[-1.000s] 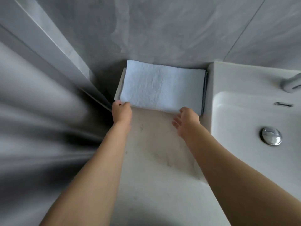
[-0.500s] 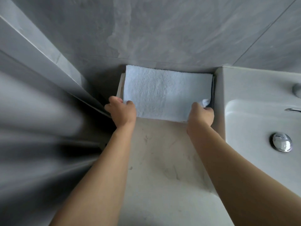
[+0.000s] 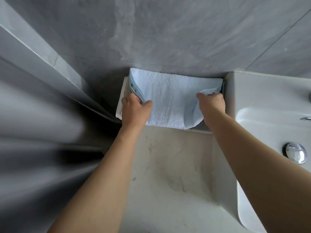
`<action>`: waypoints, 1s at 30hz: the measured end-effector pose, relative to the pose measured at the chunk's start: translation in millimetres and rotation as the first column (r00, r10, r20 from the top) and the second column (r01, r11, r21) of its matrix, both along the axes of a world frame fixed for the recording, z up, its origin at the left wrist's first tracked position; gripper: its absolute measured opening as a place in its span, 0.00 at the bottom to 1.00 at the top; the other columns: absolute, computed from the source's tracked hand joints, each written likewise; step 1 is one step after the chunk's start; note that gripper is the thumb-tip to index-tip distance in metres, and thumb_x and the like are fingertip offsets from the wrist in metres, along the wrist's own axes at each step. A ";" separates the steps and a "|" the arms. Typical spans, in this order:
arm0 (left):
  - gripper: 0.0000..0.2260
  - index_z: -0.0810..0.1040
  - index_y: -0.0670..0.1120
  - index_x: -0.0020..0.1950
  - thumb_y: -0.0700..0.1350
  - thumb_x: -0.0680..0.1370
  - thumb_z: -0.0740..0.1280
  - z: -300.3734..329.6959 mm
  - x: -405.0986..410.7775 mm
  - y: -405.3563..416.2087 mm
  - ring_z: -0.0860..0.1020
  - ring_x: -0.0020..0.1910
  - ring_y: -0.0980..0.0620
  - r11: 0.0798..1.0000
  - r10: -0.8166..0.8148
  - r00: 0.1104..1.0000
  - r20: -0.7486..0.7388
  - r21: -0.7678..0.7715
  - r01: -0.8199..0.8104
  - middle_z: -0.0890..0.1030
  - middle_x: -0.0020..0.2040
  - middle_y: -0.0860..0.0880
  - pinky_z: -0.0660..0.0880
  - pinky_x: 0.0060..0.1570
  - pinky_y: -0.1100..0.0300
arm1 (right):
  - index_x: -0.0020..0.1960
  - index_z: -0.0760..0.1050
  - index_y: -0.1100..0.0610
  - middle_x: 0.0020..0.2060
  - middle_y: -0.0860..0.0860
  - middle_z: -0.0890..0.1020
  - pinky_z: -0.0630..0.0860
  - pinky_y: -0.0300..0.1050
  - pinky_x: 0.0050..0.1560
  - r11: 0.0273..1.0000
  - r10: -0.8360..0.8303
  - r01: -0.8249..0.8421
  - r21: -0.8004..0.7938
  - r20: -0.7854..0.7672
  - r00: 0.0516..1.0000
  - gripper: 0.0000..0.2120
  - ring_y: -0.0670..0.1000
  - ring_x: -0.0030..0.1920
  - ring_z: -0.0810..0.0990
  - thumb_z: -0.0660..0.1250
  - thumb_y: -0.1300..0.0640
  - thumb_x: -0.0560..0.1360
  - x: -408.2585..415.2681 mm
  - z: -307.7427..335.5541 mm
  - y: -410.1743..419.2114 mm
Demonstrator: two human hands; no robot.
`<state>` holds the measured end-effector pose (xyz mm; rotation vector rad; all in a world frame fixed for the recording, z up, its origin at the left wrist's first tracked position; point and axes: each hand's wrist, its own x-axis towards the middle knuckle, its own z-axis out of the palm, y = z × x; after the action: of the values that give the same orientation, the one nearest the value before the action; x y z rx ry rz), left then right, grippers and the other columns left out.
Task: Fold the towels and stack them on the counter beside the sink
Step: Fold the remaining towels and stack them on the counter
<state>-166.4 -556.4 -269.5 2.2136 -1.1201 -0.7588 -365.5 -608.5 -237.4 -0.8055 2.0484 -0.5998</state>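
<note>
I grip the folded pale-blue terry towel (image 3: 170,98) with left (image 3: 134,109) and right (image 3: 211,102) hands; I'd square its edges on the stack against the wall.

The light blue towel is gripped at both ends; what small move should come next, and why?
Probably lift it a little and draw it toward the bare counter. The left hand and right hand each grip an end of the light blue towel, which lies atop the stack against the wall.

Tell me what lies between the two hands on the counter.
In the head view, only the light blue towel spans between the left hand and the right hand; each grips one end of it.
</note>
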 end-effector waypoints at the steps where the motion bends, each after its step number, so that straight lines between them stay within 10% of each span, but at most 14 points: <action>1: 0.15 0.69 0.41 0.39 0.51 0.72 0.70 -1.5 0.6 -4.1 0.73 0.42 0.46 1.000 -0.003 1.000 0.012 -0.016 0.003 0.72 0.40 0.48 0.66 0.32 0.59 | 0.62 0.70 0.60 0.55 0.53 0.77 0.70 0.41 0.44 1.000 0.005 -0.005 -0.002 -0.010 1.000 0.20 0.54 0.48 0.77 0.63 0.55 0.72 -1.5 -2.7 -3.2; 8: 0.22 0.69 0.41 0.65 0.36 0.72 0.67 -3.8 -9.6 -6.0 0.75 0.56 0.45 0.990 -0.028 0.986 0.165 -0.135 0.051 0.74 0.60 0.45 0.75 0.53 0.50 | 0.67 0.61 0.56 0.48 0.48 0.73 0.69 0.46 0.48 0.998 -0.040 0.045 -0.043 0.112 0.993 0.33 0.52 0.46 0.75 0.71 0.44 0.70 0.5 -7.4 -14.4; 14: 0.24 0.68 0.42 0.68 0.38 0.72 0.66 -1.7 11.7 -28.6 0.69 0.64 0.37 0.999 -0.029 0.958 0.284 0.052 0.015 0.69 0.66 0.40 0.68 0.61 0.47 | 0.49 0.71 0.57 0.45 0.53 0.79 0.72 0.43 0.44 0.968 0.239 -0.246 -0.041 -0.128 0.963 0.05 0.56 0.46 0.78 0.61 0.62 0.73 -1.6 -7.3 -15.1; 21: 0.39 0.58 0.51 0.79 0.41 0.69 0.68 0.5 15.1 -57.0 0.56 0.75 0.41 0.860 -0.496 0.735 0.462 0.147 0.488 0.60 0.76 0.49 0.50 0.75 0.44 | 0.45 0.73 0.60 0.38 0.52 0.78 0.74 0.51 0.37 0.648 0.523 -0.651 -0.395 -0.391 0.758 0.07 0.56 0.39 0.75 0.60 0.67 0.69 2.8 -2.8 37.4; 26: 0.37 0.58 0.56 0.78 0.40 0.71 0.66 8.4 -4.6 -55.5 0.49 0.78 0.48 0.713 -0.666 0.611 0.428 0.125 0.690 0.57 0.78 0.55 0.42 0.75 0.44 | 0.41 0.74 0.63 0.35 0.53 0.76 0.70 0.49 0.35 0.497 0.478 -0.691 -0.526 -0.499 0.723 0.05 0.55 0.37 0.72 0.65 0.69 0.65 -12.8 -5.9 51.7; 30: 0.12 0.73 0.52 0.54 0.47 0.72 0.69 19.2 -11.6 -69.3 0.61 0.76 0.49 0.625 -0.730 0.540 0.419 0.088 0.776 0.77 0.62 0.53 0.35 0.75 0.38 | 0.43 0.76 0.61 0.37 0.48 0.76 0.68 0.41 0.38 0.554 0.419 -0.563 -0.614 -0.378 0.825 0.06 0.49 0.39 0.73 0.66 0.67 0.66 -18.4 11.2 56.7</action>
<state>-178.1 -625.7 -250.3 1.7615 -2.3741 -0.4979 -384.0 -551.8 -226.2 -1.8978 1.5755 -1.0235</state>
